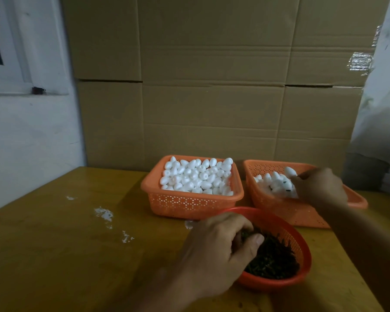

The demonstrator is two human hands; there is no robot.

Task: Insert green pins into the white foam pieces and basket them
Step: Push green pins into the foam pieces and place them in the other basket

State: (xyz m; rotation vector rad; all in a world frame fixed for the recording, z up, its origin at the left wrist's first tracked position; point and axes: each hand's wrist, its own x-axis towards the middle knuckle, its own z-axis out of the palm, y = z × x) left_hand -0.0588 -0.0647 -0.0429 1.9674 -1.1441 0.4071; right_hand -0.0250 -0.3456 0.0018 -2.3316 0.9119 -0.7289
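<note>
A round red basket (300, 244) near the table's front holds a heap of dark green pins (273, 260). My left hand (214, 248) reaches into it and pinches some pins between thumb and fingers. An orange basket (189, 202) behind it is full of plain white foam pieces (196, 176). To its right, a second orange basket (279, 208) holds foam pieces with green pins in them (277, 184). My right hand (320, 188) hovers over this basket with curled fingers; whether it holds a piece is hidden.
The baskets stand on a yellow wooden table (65, 255) with white foam crumbs (104, 213) scattered on its left part. Stacked cardboard boxes (212, 86) form a wall right behind. A white wall is on the left, and plastic-wrapped stacks (374, 154) are on the right.
</note>
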